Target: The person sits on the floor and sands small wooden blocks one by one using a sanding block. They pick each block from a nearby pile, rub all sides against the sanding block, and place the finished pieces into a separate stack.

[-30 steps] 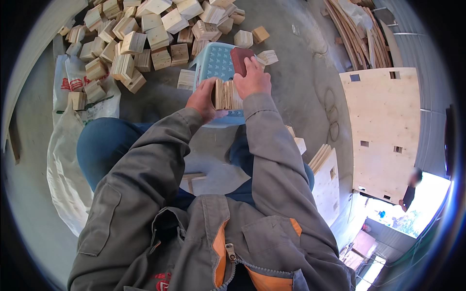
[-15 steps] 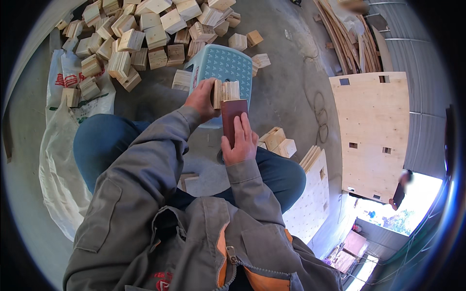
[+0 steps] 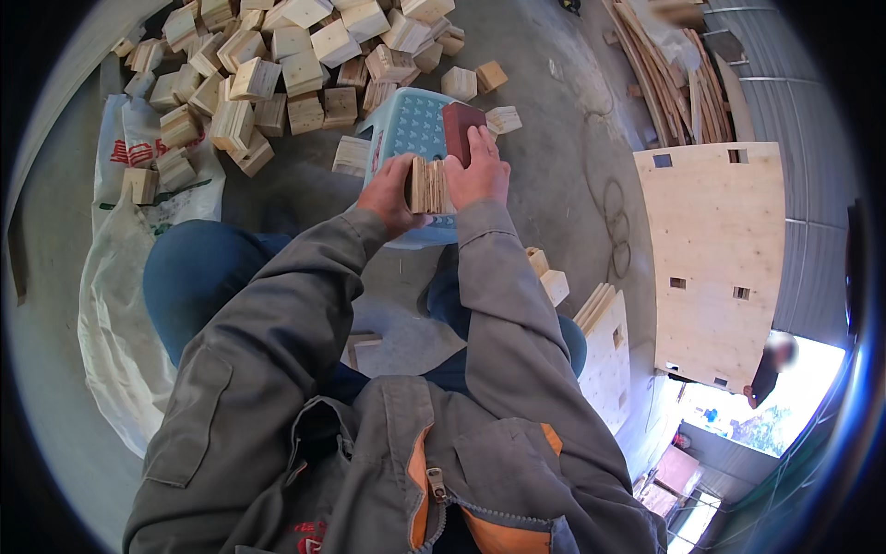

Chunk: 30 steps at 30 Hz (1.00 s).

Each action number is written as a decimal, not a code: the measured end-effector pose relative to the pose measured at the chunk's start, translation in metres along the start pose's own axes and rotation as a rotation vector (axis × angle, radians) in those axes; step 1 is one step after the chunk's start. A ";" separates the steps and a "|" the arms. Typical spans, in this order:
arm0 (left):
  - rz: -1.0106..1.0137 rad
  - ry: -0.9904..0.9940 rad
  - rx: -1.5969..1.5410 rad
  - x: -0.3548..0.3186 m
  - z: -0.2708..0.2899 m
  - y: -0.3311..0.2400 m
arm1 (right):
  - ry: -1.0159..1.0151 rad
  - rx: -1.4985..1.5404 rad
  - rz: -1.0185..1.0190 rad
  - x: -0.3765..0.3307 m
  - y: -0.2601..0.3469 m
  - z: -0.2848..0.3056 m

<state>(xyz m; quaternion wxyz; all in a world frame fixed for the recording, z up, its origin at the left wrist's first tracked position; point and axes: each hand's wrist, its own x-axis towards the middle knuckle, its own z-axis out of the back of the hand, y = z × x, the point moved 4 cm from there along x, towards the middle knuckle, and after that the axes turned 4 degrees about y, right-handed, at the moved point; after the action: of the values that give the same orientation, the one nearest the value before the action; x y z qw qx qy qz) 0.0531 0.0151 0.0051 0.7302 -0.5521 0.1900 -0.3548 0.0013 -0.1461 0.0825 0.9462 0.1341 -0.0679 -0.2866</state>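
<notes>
Above the light blue plastic stool (image 3: 406,125), at about twelve o'clock from the person's chest, both hands meet around a small stack of thin wooden pieces (image 3: 427,185). The left hand (image 3: 388,192) wraps the stack from its nine o'clock side, fingers curled tight against the wood. The right hand (image 3: 478,171) sits at the stack's three o'clock, its fingers closed on a dark reddish-brown sanding block (image 3: 461,132), which stands up at the stack's one o'clock, over the stool's perforated seat. The stack shows its layered edges toward the camera and is held just above the near edge of the stool.

Beyond the stool, from ten to twelve o'clock, a heap of pale wooden blocks (image 3: 277,65) spreads over the concrete floor (image 3: 554,120). A white sack (image 3: 120,295) lies at nine o'clock beside the person's blue-trousered knee (image 3: 194,286). Two loose blocks (image 3: 549,277) rest on the floor at three o'clock of the right sleeve, and a large plywood panel (image 3: 720,249) with small square cutouts lies farther out at three o'clock. Long wooden slats (image 3: 674,74) are piled at two o'clock. Another person (image 3: 766,369) stands in a bright doorway at four o'clock, well apart.
</notes>
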 end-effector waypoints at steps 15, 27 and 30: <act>-0.013 -0.013 0.007 0.003 0.000 0.002 | 0.181 1.067 -0.215 -0.160 -0.049 0.014; 0.011 0.014 -0.037 -0.003 0.002 0.004 | 0.235 1.145 -0.127 -0.005 -0.054 -0.022; 0.022 -0.007 -0.044 0.000 -0.002 -0.001 | 0.271 1.101 -0.198 0.007 -0.054 -0.017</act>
<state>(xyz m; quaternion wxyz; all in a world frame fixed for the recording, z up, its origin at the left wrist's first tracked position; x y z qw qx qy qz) 0.0517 0.0139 0.0053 0.7224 -0.5671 0.2011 -0.3407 -0.0179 -0.1892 0.0507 0.7059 0.6482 -0.0726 -0.2763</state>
